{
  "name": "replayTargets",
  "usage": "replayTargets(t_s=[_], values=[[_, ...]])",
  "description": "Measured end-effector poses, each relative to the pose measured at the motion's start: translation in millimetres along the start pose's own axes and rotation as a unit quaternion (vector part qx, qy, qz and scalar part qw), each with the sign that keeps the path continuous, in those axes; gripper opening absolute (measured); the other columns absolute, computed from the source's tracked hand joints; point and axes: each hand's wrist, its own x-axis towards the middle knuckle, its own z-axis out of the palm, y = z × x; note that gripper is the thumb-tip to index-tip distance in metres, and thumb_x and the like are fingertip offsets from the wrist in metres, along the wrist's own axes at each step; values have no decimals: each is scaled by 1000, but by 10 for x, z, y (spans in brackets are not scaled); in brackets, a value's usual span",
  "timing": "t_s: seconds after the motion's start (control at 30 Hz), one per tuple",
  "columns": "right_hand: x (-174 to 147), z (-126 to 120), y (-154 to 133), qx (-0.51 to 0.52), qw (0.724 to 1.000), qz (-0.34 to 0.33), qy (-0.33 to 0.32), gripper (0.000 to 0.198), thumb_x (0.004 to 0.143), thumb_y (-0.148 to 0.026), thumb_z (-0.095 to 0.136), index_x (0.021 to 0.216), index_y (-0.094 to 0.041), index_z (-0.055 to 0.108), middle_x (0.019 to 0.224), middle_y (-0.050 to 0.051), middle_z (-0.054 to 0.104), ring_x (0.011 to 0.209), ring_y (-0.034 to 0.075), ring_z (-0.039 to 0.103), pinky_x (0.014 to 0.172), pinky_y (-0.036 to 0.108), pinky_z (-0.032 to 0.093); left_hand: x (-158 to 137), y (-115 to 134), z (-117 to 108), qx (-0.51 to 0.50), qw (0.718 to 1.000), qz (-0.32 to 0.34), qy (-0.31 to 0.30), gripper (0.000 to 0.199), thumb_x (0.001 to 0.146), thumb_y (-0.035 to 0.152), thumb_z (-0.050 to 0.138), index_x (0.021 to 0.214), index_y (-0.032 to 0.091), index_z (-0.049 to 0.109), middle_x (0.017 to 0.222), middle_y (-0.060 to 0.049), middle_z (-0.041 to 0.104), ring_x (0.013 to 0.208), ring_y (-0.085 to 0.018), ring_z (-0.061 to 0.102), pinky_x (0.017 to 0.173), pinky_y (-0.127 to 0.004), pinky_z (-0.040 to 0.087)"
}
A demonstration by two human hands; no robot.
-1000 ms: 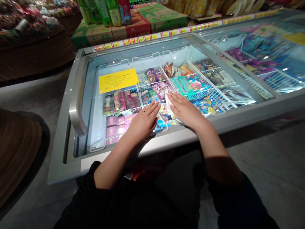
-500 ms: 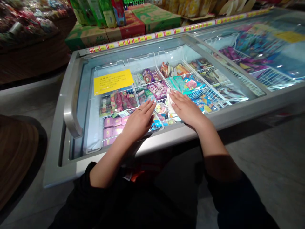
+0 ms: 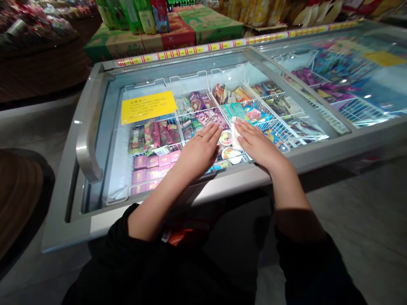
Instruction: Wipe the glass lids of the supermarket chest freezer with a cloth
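Note:
A chest freezer (image 3: 133,216) with a sliding glass lid (image 3: 116,148) lies in front of me. My right hand (image 3: 258,145) rests on the glass, its fingers over a white cloth or folded tissue (image 3: 235,134) pressed against the lid. To the left of it, my left hand (image 3: 201,151) lies flat on the glass, fingers stretched out and nothing in it; a ring shows on one finger. Beneath the lid are ice cream cups (image 3: 235,156), pink boxes (image 3: 151,173) and a purple-white packet (image 3: 212,117), partly hidden by my hands.
A yellow notice (image 3: 148,107) sits on the lid, left of my hands. A curved grey handle (image 3: 86,148) stands at the lid's left end. Price labels (image 3: 181,52) line the back edge, with cartons (image 3: 210,23) and bottles (image 3: 146,16) behind. A round brown object (image 3: 19,195) stands at left.
Both hands have slid to the right over the glass, the white cloth moving with my right hand. My left hand is now closer to the cloth. The view has shifted slightly.

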Motion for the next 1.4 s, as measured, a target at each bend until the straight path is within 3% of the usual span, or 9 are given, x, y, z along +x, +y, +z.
replayTargets(t_s=[0.1,0.3,0.53,0.63,0.8,1.0,1.17,1.3,1.4], values=[[37,24,-78,8,1000,-22,-21,61,107,-30,37,167,-26,38,175,3,32,163,23,24,135,52,19,45,35,38,2,1000,-2,-14,56,108,18,40,162,8,40,171,-18,38,162,-28,31,133,-51,30],[-285,-147,-81,44,996,-45,-57,56,109,-34,36,164,-39,41,172,-3,37,161,23,31,133,56,22,-54,-8,97,1,999,-9,-31,53,110,21,39,161,10,43,170,-16,40,162,-26,31,133,-49,30],[-2,-56,96,14,1000,7,4,61,107,-31,37,167,-29,38,174,2,33,163,25,26,134,56,20,-55,58,108,32,998,-19,-43,59,114,37,37,165,8,36,171,-16,39,162,-26,32,133,-44,29],[43,-44,-20,41,999,-14,-23,60,106,-31,36,166,-30,41,174,1,34,163,25,25,134,55,19,-51,86,103,53,997,-8,-50,61,113,42,39,165,8,37,171,-16,39,162,-26,32,133,-42,28],[-203,-188,-26,78,995,-34,-60,56,108,-37,37,163,-35,46,172,-1,38,161,23,30,133,54,20,-68,75,87,90,994,-5,-66,64,113,44,41,165,7,37,171,-16,38,162,-26,31,133,-41,28],[-109,-141,278,20,999,25,25,58,108,-34,35,165,-29,42,172,3,38,161,26,30,133,58,21,-68,87,120,100,993,1,-59,63,112,44,41,164,7,38,170,-16,38,161,-26,34,133,-42,29],[79,-43,174,14,999,2,31,60,107,-31,35,167,-31,39,173,0,37,162,24,29,134,55,23,-60,107,146,91,995,3,-43,64,112,45,42,164,9,38,170,-16,40,161,-26,34,132,-41,31],[-116,-140,103,50,998,-35,-18,56,109,-34,36,164,-35,44,172,-3,38,161,23,30,134,54,23,-70,96,126,92,994,-10,-56,64,112,45,41,165,8,37,170,-16,39,161,-27,35,131,-41,32],[-271,-208,179,55,998,-14,-16,53,110,-37,35,161,-39,47,170,-4,41,161,25,30,133,59,21,-70,90,120,88,994,-21,-58,64,113,44,40,165,8,37,171,-16,38,161,-26,34,131,-41,32]])
